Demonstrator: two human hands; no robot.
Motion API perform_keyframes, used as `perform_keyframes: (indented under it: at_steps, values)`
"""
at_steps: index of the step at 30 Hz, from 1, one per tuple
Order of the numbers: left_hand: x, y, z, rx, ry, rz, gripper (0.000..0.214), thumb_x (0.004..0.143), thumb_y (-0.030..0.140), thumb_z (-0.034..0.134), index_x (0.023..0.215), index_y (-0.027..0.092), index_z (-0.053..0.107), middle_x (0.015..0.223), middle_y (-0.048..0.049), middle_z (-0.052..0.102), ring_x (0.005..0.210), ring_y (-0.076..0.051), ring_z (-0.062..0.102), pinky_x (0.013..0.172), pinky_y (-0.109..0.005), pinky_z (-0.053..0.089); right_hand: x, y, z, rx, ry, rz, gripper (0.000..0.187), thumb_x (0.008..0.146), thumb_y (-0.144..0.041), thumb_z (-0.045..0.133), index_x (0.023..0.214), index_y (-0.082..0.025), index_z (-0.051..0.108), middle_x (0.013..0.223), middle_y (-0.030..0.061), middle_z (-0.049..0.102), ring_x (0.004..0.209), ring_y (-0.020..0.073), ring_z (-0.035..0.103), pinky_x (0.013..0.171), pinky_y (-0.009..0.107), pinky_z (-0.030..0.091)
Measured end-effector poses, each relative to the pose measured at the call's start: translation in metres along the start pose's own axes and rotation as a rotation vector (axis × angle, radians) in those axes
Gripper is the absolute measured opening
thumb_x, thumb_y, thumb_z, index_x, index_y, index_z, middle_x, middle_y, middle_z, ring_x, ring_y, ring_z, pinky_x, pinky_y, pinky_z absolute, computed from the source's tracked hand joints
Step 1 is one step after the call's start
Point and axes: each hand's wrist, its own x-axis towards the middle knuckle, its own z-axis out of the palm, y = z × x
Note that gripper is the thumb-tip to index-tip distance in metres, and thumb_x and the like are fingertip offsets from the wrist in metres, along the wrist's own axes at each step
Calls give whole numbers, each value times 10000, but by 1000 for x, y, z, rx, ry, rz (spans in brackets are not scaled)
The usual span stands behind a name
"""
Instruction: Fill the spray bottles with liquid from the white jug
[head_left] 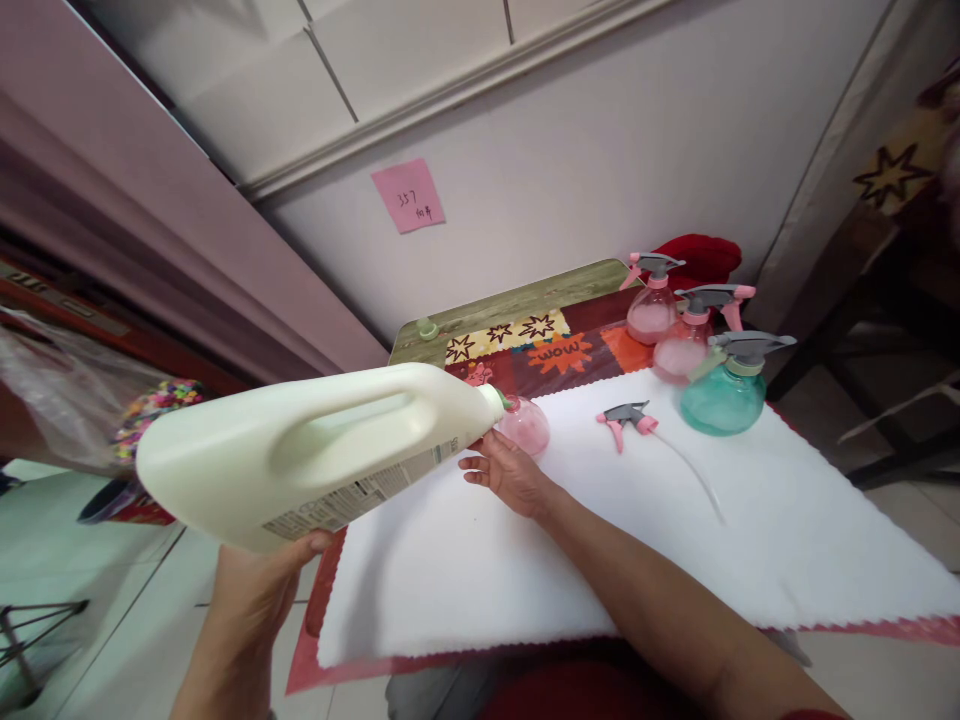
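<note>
now left hand point(255, 590) grips one jug point(315, 450); right hand point(510, 475) open; four bottles point(529, 428), one sprayer point(626, 415).

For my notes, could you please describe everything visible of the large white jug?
The large white jug looks like opaque cream plastic, with a moulded handle and a printed label along its lower side. It is tipped almost horizontal, neck meeting the mouth of a small pink bottle. The left hand grips its base from below.
</note>
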Motion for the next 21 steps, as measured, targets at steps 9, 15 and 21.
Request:
perform_keyframes:
  at_steps: [9,15,21]
  values:
    - [2,1,0,3,-10,16,693,531,128,894,1190,225,701,974,-8,763,951,-217,679,814,-297,600,0,0,0,5,3,0,442,789,-602,787,1078,-279,702,1097,19,691,857,139,679,778,292,535]
    - [0,2,3,-8,9,4,689,508,115,896,1164,223,717,989,-11,769,957,-228,688,815,-302,605,0,0,0,9,1,0,443,789,-604,786,1075,-276,703,1092,17,692,855,137,683,768,283,532]
    - [1,2,2,3,-3,13,712,503,127,900,1181,229,706,987,-13,767,970,-233,680,803,-309,610,-1,0,0,13,3,-1,433,788,-592,794,1072,-276,707,1085,15,694,852,138,689,769,285,534]
